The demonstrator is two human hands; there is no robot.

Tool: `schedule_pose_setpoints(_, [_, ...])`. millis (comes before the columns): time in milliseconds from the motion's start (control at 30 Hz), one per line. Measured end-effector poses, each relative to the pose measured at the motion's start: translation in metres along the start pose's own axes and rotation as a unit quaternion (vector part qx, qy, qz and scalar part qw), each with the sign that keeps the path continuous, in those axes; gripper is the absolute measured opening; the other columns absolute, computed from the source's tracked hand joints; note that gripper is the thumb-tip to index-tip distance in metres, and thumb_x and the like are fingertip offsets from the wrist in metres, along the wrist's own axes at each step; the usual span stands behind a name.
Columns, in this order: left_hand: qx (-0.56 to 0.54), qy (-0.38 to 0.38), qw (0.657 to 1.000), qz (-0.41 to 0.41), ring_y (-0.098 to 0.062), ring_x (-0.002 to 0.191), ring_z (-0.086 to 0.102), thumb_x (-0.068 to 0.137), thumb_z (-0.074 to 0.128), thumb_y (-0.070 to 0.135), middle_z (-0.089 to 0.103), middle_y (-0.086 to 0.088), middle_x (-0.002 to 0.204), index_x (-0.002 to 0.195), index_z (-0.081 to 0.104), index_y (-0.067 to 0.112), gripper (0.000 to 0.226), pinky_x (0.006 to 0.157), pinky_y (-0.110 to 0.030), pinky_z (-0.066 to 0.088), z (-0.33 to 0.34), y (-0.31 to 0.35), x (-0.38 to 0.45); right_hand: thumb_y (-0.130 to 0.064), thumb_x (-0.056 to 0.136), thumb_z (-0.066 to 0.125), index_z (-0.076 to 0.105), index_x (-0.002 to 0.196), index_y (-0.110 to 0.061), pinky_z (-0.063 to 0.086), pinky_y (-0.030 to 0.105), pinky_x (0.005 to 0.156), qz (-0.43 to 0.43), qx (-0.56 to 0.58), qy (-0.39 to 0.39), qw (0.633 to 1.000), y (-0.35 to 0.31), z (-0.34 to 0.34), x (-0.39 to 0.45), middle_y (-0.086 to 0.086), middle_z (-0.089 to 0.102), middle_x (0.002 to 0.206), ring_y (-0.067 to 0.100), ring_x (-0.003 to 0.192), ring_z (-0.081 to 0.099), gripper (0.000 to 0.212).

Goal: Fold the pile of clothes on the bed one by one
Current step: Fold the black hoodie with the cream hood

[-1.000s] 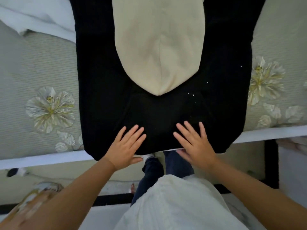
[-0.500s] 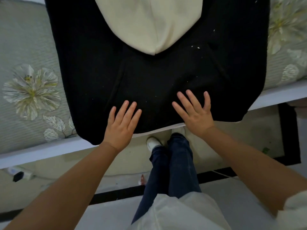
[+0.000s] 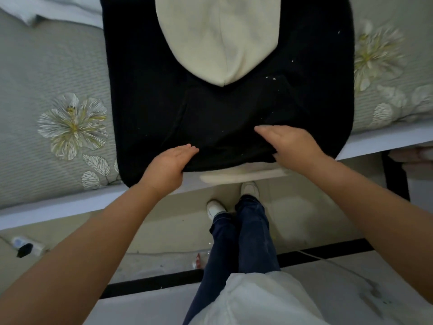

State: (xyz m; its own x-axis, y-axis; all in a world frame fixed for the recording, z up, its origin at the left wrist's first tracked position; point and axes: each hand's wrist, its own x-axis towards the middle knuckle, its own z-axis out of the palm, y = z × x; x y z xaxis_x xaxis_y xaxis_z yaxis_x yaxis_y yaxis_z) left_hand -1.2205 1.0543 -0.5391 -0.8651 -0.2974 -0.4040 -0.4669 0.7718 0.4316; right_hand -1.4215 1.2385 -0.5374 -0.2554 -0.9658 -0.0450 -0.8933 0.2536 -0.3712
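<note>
Gripping near hem of black hoodie (image 3: pixel 164 95) with both hands: my left hand (image 3: pixel 166 165) and my right hand (image 3: pixel 290 143) each have thumb tucked under edge, fingers flat on top. Hoodie lies spread on bed (image 3: pixel 46 71), hem at mattress edge, cream hood (image 3: pixel 218 36) folded onto its middle.

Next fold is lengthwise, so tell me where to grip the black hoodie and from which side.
Grip the black hoodie along its near hem, from the bed's edge. That hem overhangs there, and the left hand and right hand already lie on it, so thumbs could likely slide underneath.
</note>
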Motion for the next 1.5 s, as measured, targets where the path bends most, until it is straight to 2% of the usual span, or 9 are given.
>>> schedule_pose_setpoints(167, [-0.083,-0.013,0.995,-0.059,-0.028,0.110,0.054,0.080,0.049,-0.011,0.059,-0.013,0.119,0.125,0.054,0.012,0.051,0.090,-0.028,0.039,-0.038,-0.002,0.027,0.009,0.046,0.079,0.059,0.108,0.014,0.049,0.055,0.078,0.008,-0.062,0.018,0.998,-0.003,-0.024,0.018,0.032,0.062,0.104,0.045,0.092,0.063,0.066])
schedule_pose_setpoints(333, [-0.119,-0.072,0.988,-0.070,-0.021,0.104,0.055,0.080,0.048,-0.010,0.061,-0.008,0.109,0.109,0.064,0.011,0.039,0.086,-0.022,0.039,-0.055,-0.004,0.048,-0.062,0.051,0.077,0.048,0.122,0.002,0.042,0.063,0.084,-0.017,-0.190,-0.020,0.981,-0.037,0.014,-0.006,0.021,0.058,0.123,0.035,0.112,0.056,0.100])
schedule_pose_setpoints(433, [-0.120,-0.119,0.983,-0.076,-0.013,0.094,0.053,0.080,0.048,-0.008,0.059,-0.001,0.099,0.105,0.065,0.013,0.037,0.082,-0.022,0.039,-0.064,-0.005,0.055,-0.075,0.039,0.071,0.043,0.128,0.000,0.041,0.061,0.088,0.078,-0.202,-0.081,0.973,-0.056,0.036,0.001,0.016,0.055,0.128,0.031,0.118,0.053,0.119])
schedule_pose_setpoints(600, [-0.104,-0.160,0.978,-0.086,-0.012,0.085,0.052,0.078,0.049,-0.009,0.059,0.002,0.090,0.105,0.065,0.012,0.038,0.072,-0.020,0.038,-0.073,-0.005,0.057,-0.036,0.047,0.081,0.046,0.127,-0.012,0.036,0.056,0.097,0.106,-0.253,-0.070,0.959,-0.049,0.049,0.019,0.007,0.055,0.129,0.025,0.120,0.053,0.090])
schedule_pose_setpoints(767, [-0.006,-0.084,0.994,-0.070,-0.026,0.111,0.053,0.080,0.054,-0.003,0.058,-0.010,0.121,0.127,0.051,0.012,0.050,0.092,-0.031,0.041,-0.044,-0.004,0.026,-0.001,0.069,0.050,0.062,0.112,0.004,0.046,0.055,0.087,-0.001,-0.235,0.037,0.971,-0.020,0.037,-0.001,0.021,0.061,0.117,0.035,0.109,0.059,0.045])
schedule_pose_setpoints(933, [0.079,0.092,0.993,0.003,-0.036,0.065,0.066,0.043,0.080,-0.011,0.067,-0.022,0.076,0.088,0.066,-0.010,0.047,0.064,-0.044,0.054,-0.004,0.004,-0.007,0.013,0.048,0.072,0.063,0.105,0.010,0.042,0.064,0.082,0.078,-0.182,0.054,0.979,-0.013,0.021,-0.017,0.025,0.064,0.109,0.042,0.100,0.061,0.058])
schedule_pose_setpoints(1067, [0.122,0.067,0.989,-0.052,-0.046,0.100,0.060,0.048,0.088,0.022,0.063,-0.028,0.108,0.111,0.060,-0.006,0.075,0.085,-0.062,0.041,0.020,0.025,-0.012,0.014,0.036,0.078,0.063,0.101,0.013,0.043,0.065,0.077,0.102,-0.135,0.035,0.985,-0.029,0.018,-0.023,0.029,0.064,0.105,0.046,0.096,0.061,0.067])
schedule_pose_setpoints(1200, [0.148,0.082,0.985,-0.044,-0.039,0.107,0.059,0.038,0.089,0.043,0.062,-0.022,0.115,0.114,0.059,-0.002,0.093,0.081,-0.067,0.038,0.038,0.053,-0.014,0.014,0.032,0.079,0.063,0.099,0.016,0.049,0.059,0.071,0.106,-0.103,0.019,0.989,-0.040,0.007,-0.038,0.030,0.065,0.101,0.045,0.091,0.064,0.068])
schedule_pose_setpoints(1500, [0.095,0.214,0.961,-0.145,-0.047,0.100,0.059,0.037,0.074,-0.022,0.065,-0.027,0.105,0.104,0.064,-0.009,0.068,0.084,-0.069,0.034,0.036,0.028,-0.021,0.021,0.037,0.076,0.061,0.102,0.016,0.045,0.063,0.077,0.146,-0.153,0.020,0.977,-0.016,-0.011,-0.037,0.032,0.063,0.105,0.048,0.095,0.061,0.067])
